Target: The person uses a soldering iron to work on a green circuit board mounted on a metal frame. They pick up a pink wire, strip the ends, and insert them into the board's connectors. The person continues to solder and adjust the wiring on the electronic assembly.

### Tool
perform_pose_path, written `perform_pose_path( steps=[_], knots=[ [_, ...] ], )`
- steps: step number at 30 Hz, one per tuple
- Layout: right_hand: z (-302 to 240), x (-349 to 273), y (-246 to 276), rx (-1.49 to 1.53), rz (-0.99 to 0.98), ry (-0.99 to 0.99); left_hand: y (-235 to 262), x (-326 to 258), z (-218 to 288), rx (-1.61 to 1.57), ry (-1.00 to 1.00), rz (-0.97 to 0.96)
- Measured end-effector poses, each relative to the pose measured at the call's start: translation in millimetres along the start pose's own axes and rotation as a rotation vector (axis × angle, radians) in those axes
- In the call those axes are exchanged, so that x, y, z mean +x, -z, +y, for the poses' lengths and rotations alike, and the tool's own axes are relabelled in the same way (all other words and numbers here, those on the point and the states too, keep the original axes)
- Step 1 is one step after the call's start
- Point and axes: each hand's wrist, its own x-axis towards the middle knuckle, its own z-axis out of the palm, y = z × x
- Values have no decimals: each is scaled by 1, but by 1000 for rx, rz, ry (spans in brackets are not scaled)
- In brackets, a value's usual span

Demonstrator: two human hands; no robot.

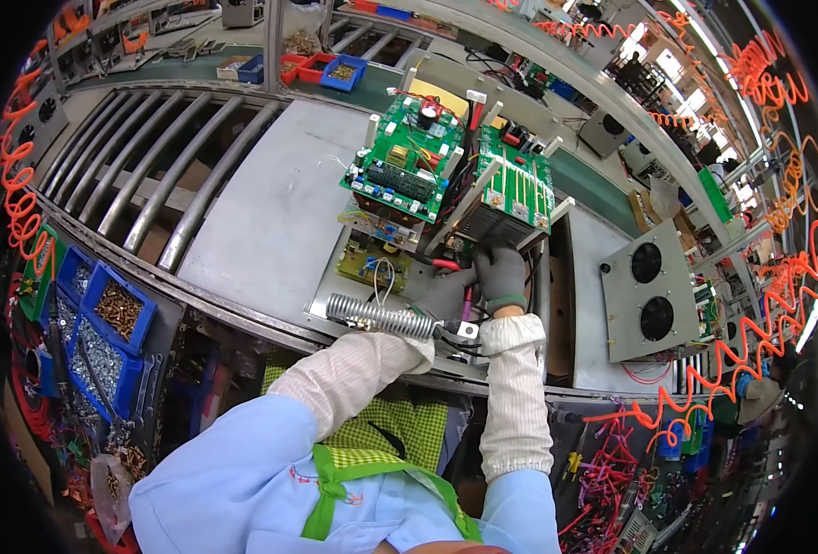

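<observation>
My left hand [445,295], in a grey glove, is closed near a red cable [445,264] and a purple cable [468,305]; what it grips is hidden. Beside it, my gloved right hand [501,276] is bent inward below a finned heat sink [490,226], its fingertips out of sight. Above that heat sink sits a green circuit board [516,180] with copper strips. A second green circuit board [407,157], full of components, stands to its left. A large coiled metal spring [381,317] lies across the near side of the chassis, next to my left wrist.
Conveyor rollers [164,175] run along the left. Blue bins [118,309] hold screws and other fasteners, with wrenches [146,383] alongside. A grey panel with two black fans [651,291] stands at right. Orange coiled air hoses [704,406] hang nearby, above bundled red wires [612,471].
</observation>
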Motion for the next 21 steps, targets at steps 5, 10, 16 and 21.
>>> perform_pose_path(
  steps=[5,10,16,21],
  knots=[
    [-1,-5,0,19,-7,38,8,1,-9,-52,8,13],
    [-3,-2,11,46,-40,30,-12,-16,41,107,153,26],
    [-10,4,4,-82,-79,-62,3,5,-11,-7,-81,20],
    [3,-3,1,26,9,58,1,6,-17,-83,18,-28]
  ],
)
